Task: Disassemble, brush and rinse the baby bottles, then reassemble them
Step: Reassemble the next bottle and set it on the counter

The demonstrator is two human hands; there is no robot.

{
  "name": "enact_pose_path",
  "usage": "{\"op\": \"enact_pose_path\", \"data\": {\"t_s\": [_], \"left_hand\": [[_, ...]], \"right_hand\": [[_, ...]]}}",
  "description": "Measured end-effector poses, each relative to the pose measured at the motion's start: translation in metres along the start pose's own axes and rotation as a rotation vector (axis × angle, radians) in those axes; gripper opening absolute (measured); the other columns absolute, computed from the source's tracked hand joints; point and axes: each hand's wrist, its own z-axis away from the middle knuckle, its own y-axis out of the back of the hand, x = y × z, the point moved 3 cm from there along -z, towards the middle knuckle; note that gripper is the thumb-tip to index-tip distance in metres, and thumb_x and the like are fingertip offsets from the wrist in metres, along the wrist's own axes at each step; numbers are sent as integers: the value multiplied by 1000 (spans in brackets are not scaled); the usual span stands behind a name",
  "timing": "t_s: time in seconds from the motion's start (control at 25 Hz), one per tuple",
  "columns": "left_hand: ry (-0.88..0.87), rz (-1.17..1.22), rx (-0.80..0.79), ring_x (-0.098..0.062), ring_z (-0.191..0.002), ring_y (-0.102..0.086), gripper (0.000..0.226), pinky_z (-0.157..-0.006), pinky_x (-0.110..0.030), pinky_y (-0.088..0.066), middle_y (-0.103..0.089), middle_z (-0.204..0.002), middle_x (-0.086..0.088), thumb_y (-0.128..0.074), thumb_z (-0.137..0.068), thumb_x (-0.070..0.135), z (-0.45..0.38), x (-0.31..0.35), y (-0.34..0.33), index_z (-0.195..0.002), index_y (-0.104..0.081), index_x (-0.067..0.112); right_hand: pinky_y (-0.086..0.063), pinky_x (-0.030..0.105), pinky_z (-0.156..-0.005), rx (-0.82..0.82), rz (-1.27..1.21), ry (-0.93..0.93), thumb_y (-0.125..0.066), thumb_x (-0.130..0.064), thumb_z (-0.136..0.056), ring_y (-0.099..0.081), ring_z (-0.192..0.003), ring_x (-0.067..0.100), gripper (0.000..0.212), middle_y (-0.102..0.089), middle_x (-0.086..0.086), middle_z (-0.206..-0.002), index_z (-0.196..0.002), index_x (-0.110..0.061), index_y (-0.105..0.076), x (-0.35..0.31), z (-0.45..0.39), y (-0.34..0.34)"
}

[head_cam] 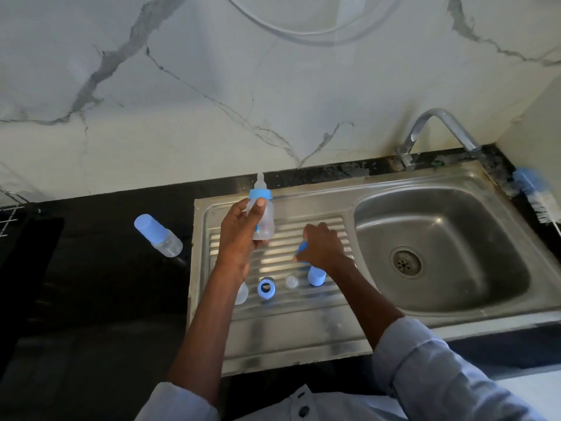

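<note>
Over the drainboard [273, 329], from the head view, my left hand [239, 235] grips a bottle [263, 220], collar and teat on; my right hand [323, 249] pinches a blue cap [302, 249]. Disassembly, I judge: unscrew the collar next.

Both arms reach forward from rolled-up pale sleeves, forearms bare. The left hand [239, 229] is raised, palm turned inward, its fingers curled round the clear body of a baby bottle [261, 212], thumb pressed on the front just below the collar, holding it upright. The right hand [323, 247] sits lower and to the right, knuckles up, wrist bent down, fingers curled and pinching a small blue part [302, 248] at its fingertips.
</note>
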Motion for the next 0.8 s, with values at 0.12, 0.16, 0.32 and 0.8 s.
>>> {"op": "enact_pose_path", "data": {"t_s": [0.12, 0.16, 0.32, 0.8], "left_hand": [[8, -13, 14, -18, -94, -64, 56, -75, -37, -52, -68, -103, -1, -82, -70, 57, -5, 3, -4, -112, -73, 22], [8, -13, 6, -18, -93, -64, 57, -75, -37, -51, -69, -103, -1, -82, -69, 59, -7, 4, -6, -111, -74, 22], [12, 20, 5, -20, -95, -67, 49, -69, -31, -55, -73, -104, -1, -82, -76, 58, -14, 6, -8, -113, -75, 26], [36, 121, 74, -24, -98, -67, 35, -73, -34, -52, -75, -107, -1, -74, -81, 57, 9, 1, -15, -106, -76, 31]], "right_hand": [[-52, 41, -90, -15, 26, 37, -78, -21, -83, -58, -114, 36, 45, -48, 9, -127, -122, -15, -56, 1, -7, -8], [-53, 42, -90, 24, -16, 54, -74, -18, -86, -60, -111, 36, 39, -49, 9, -125, -121, -14, -57, 1, -8, -6], [-55, 35, -84, 446, -493, 222, -74, -24, -92, -61, -100, 19, 38, -51, 3, -123, -128, -18, -62, -4, 3, 31], [-50, 18, -85, 953, -545, 375, -65, -24, -100, -52, -109, 4, 36, -46, 6, -131, -133, -11, -56, 12, 38, 130]]}}
